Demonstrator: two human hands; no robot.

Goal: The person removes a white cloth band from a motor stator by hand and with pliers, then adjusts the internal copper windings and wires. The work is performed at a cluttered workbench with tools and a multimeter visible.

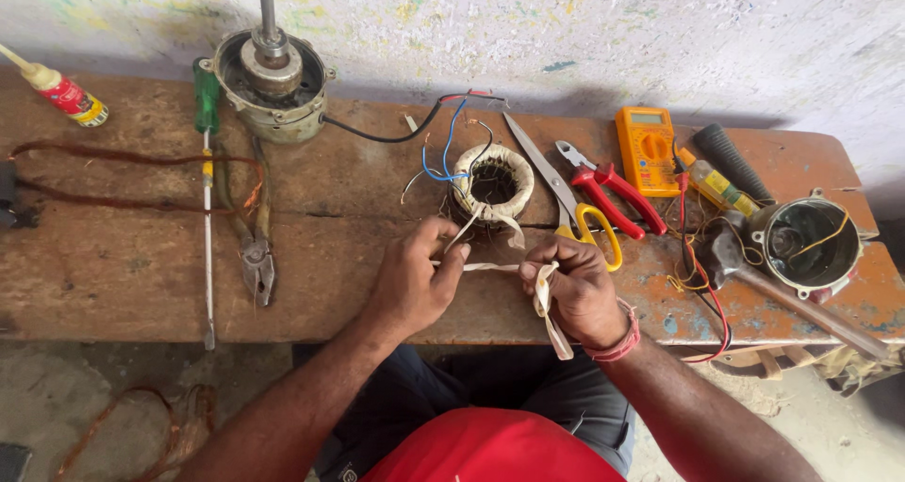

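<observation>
Your left hand and right hand both pinch the tape — taut, just below the coil.

Both forearms are extended forward from the bottom edge and angled inward; the left hand is held knuckles up, fingers curled and pinched together at the tips; the right hand is closed in a loose fist, knuckles upward; the two hands are kept near, not touching.
</observation>
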